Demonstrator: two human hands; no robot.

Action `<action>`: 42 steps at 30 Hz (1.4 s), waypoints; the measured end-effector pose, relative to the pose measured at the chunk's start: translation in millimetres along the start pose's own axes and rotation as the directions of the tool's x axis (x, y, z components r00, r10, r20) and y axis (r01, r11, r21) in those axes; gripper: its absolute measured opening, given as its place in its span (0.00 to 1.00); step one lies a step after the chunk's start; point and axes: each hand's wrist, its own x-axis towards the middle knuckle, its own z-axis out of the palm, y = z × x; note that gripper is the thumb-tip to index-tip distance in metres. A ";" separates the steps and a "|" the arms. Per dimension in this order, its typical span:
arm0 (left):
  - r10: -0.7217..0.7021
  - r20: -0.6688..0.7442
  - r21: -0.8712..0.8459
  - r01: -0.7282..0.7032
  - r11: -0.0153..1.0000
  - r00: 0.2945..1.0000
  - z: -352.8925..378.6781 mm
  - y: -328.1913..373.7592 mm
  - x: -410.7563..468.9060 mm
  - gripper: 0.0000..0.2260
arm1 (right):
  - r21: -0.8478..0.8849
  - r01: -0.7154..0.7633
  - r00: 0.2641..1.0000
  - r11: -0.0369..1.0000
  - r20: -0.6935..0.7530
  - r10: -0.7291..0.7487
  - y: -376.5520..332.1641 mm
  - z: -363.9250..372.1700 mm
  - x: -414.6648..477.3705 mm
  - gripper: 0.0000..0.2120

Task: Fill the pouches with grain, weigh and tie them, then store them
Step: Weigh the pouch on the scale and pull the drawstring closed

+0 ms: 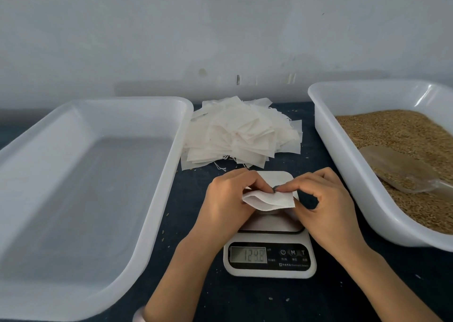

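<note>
My left hand point(228, 204) and my right hand point(321, 199) both pinch one flat white pouch point(267, 200) over the platform of a small white kitchen scale point(269, 258). The fingertips meet at the pouch's upper edge. The scale's display shows digits, roughly 124.8. Behind the scale lies a loose pile of empty white pouches point(240, 135) with thin strings. On the right, a white tub point(343, 150) holds brown grain point(397, 130), and a clear plastic scoop point(402, 169) lies in the grain. On the left stands a large white tub point(157, 174) with nothing inside.
Everything rests on a dark blue tabletop point(245, 304) with a few stray grains scattered on it. A pale wall rises right behind the tubs. The scale fills the narrow gap between both tubs.
</note>
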 end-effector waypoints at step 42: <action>0.002 -0.067 -0.093 -0.009 0.996 0.998 -19.4 -0.9 1.0 0.08 | 0.009 0.059 0.989 0.998 -0.138 -0.057 -2.8 -6.8 6.3 0.10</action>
